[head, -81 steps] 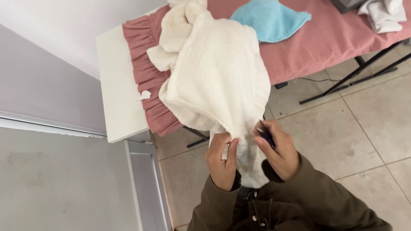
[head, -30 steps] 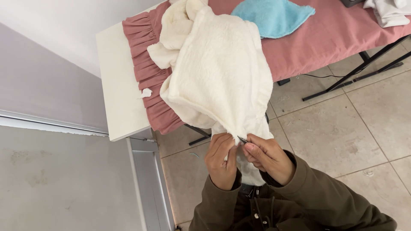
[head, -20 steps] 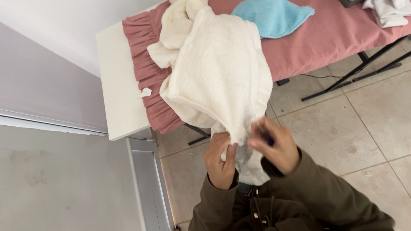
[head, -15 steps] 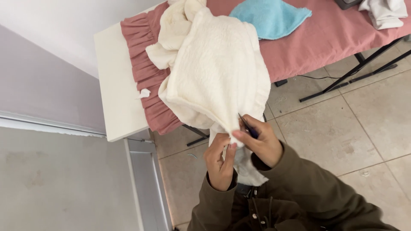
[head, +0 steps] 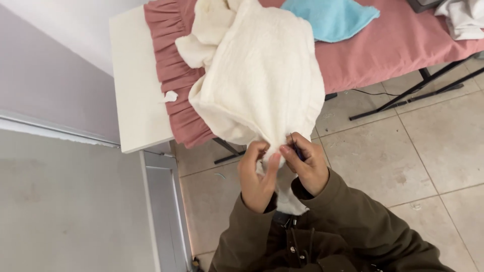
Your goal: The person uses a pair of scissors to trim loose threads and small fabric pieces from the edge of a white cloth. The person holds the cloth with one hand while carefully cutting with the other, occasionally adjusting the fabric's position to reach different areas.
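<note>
Both hands up close under the camera, meeting at the lower edge of a cream garment (head: 262, 85). Left hand (head: 258, 176) closed on a gathered fold of that cloth, fingers curled round it, thumb laid up along the fabric. Right hand (head: 307, 166) pressed in beside it, fingertips bunched and pinching a thin dark tool (head: 294, 146), slender as a needle or a small pick, tip set against the same fold; exact kind too small to tell. Hands touching, knuckle to knuckle, with the cloth nipped between them. Cream garment thick and fuzzy, draped from the table edge down to the hands, upper part heaped on a pink ruffled cover (head: 393, 45), lower end hanging on past the wrists in front of an olive jacket (head: 343, 231). Pink cover spread over a folding table, black crossed legs (head: 403, 95) showing beneath on the right. Blue cloth (head: 327, 17) lying flat on the cover just behind the cream heap, touching it. White cloth (head: 466, 17) at the far right corner, well apart. White board (head: 136, 85) along the left side of the cover, a small white scrap (head: 171, 95) resting at the seam between board and ruffle. Beige tiled floor (head: 428, 151) below, grey wall (head: 50, 85) off to the left.
</note>
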